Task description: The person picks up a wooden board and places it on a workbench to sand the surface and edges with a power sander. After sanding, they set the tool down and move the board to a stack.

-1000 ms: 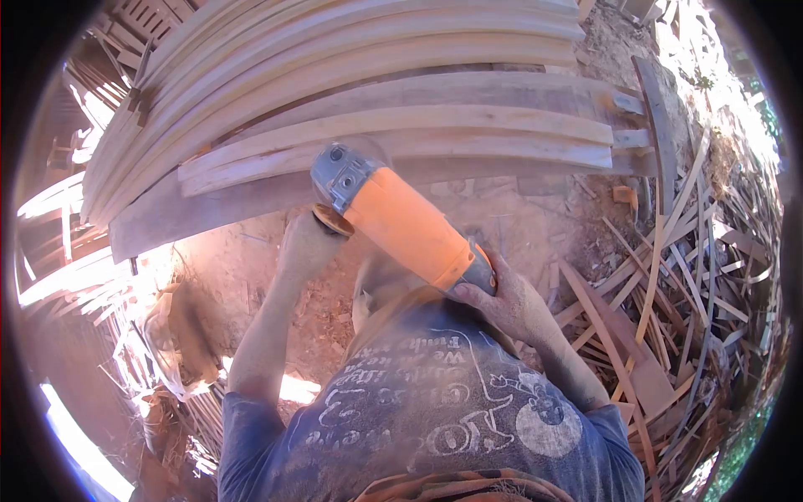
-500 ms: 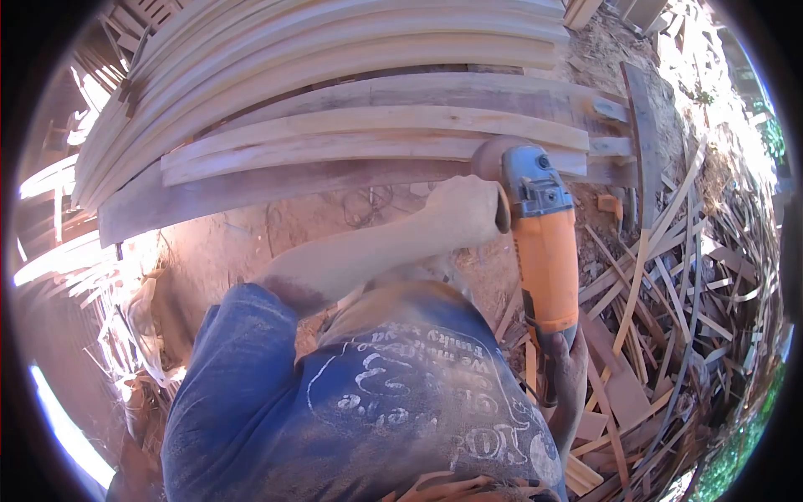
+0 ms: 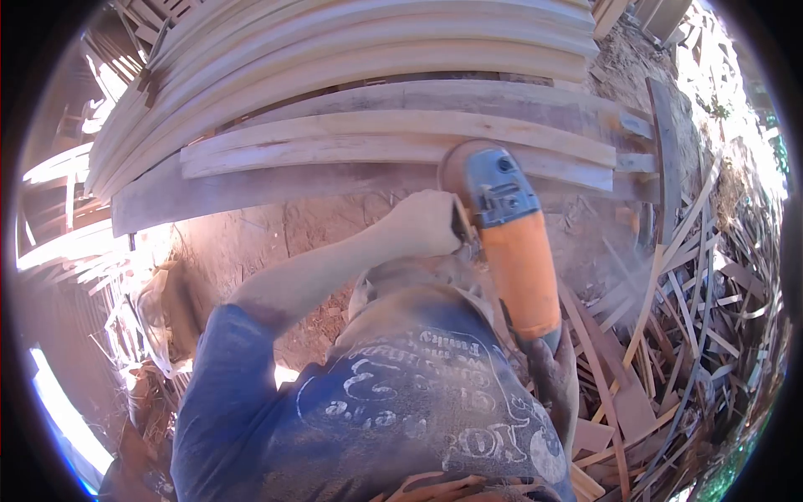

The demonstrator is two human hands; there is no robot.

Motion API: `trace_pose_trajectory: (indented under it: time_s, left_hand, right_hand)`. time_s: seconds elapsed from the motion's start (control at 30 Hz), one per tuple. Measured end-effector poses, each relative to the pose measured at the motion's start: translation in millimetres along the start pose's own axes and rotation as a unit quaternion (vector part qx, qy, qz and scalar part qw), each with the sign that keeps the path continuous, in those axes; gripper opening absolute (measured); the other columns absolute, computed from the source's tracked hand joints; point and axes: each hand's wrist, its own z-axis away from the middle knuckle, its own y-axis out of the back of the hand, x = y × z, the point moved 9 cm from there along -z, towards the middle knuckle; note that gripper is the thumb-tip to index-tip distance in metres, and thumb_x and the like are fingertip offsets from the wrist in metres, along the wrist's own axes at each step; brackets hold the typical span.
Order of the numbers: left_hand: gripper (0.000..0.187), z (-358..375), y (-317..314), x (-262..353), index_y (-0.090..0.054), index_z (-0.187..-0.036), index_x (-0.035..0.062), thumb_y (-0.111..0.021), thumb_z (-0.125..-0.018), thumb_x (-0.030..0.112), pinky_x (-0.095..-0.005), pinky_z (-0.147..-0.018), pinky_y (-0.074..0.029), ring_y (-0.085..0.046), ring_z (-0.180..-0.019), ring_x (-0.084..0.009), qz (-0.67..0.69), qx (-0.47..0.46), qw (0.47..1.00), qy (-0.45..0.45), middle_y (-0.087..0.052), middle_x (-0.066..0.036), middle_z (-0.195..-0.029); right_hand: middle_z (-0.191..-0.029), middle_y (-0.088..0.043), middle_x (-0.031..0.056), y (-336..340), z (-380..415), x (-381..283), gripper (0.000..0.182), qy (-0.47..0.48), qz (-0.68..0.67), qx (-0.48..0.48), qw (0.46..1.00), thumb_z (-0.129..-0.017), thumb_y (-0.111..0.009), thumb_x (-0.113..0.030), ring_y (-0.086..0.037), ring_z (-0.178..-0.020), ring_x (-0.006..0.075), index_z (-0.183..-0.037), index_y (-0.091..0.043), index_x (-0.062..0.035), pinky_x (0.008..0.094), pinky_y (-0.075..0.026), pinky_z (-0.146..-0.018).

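Note:
An orange and grey power grinder (image 3: 520,259) lies across my front, its round head over the near edge of a pale wooden strip (image 3: 385,151). My left hand (image 3: 428,224) is closed round the side handle beside the grinder's head. At the rear end of the tool, my right hand (image 3: 554,368) is wrapped round its body, low near my shirt. The pale strip rests with another on a darker board (image 3: 276,191). Haze or dust hangs to the right of the grinder.
Several long curved wooden pieces (image 3: 351,52) are stacked beyond the strips. An upright dark board (image 3: 663,159) crosses their right end. Thin wood offcuts (image 3: 661,335) cover the ground at the right. Reddish soil (image 3: 251,243) shows below the boards.
The grinder and my left hand have moved left along the wood, with the tool more tilted. Dust has appeared to the right. The view has shifted slightly.

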Motion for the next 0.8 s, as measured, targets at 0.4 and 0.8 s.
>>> trace_pose_trajectory:
  time_s: [0.4,0.8]
  left_hand:
    - [0.018,291.8,49.2,-279.4,-0.063,-0.092,-0.0020,-0.066,-0.076,0.003,-0.0280,-0.041,-0.045,-0.055,-0.045,-0.0123,0.348,0.176,0.872,0.297,-0.056,-0.003,-0.058]
    - [0.009,431.2,-10.0,-299.6,-0.063,-0.082,-0.0031,-0.060,-0.076,0.003,-0.0312,-0.043,-0.044,-0.056,-0.044,-0.0159,0.423,0.366,0.723,0.404,-0.056,-0.007,-0.054]
  right_hand:
    - [-0.114,-0.064,0.0276,-294.0,-27.2,-136.6,0.083,0.075,0.384,-0.346,0.853,-0.086,-0.065,-0.062,-0.062,-0.111,0.0415,-0.136,-0.048,0.0032,0.0464,-0.047,-0.095]
    - [-0.139,-0.047,0.0248,-325.2,-232.1,-226.6,0.104,0.385,0.660,-0.105,0.637,-0.063,-0.086,-0.041,-0.048,-0.129,0.0416,-0.143,-0.035,0.0009,0.0537,-0.040,-0.108]
